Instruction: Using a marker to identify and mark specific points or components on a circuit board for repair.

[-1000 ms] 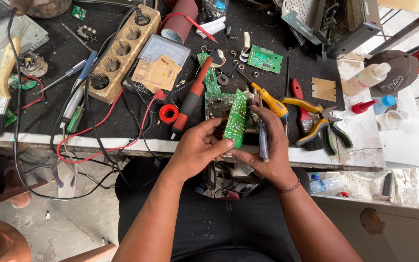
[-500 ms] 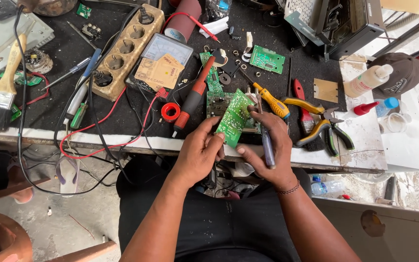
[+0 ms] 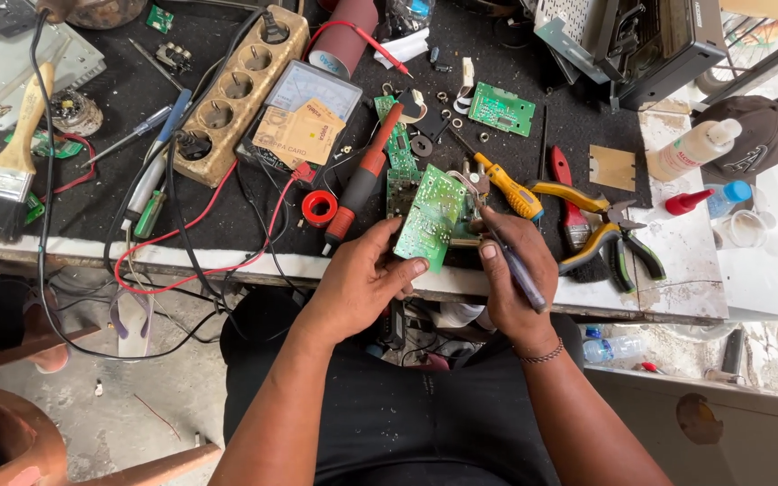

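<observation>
- Head view, far left: a paintbrush (image 3: 6, 171) with a wooden handle lies on the black worktop (image 3: 92, 211), bristles toward 7 o'clock.
- Next over, a tan power strip (image 3: 236, 90) with round sockets runs toward 1 o'clock; red and black wires (image 3: 168, 261) trail off the worktop edge below it.
- Just right of the strip sits a grey meter (image 3: 303, 117) with brown cards on top, and a red ring of tape (image 3: 319, 208) lies at its 6 o'clock.
- A red-handled tool (image 3: 362, 180) lies beside the tape, its tip pointing to 7 o'clock.
- The left hand (image 3: 362, 283) pinches the lower edge of a green circuit board (image 3: 431, 219), thumb on the face, fingers curled behind. The board stands tilted above the worktop's front edge, in the middle of the view.
- The right hand (image 3: 515, 270) is closed around a dark pen-like tool (image 3: 520, 274), whose handle points to 5 o'clock; its fingertips touch the board's right edge.
- A yellow-handled screwdriver (image 3: 508, 187) lies just behind that hand.
- Yellow-and-black pliers (image 3: 605, 236) rest at 3 o'clock from the hands.
- Far right: a white squeeze bottle (image 3: 691, 151) and a dark cap (image 3: 763, 130).
</observation>
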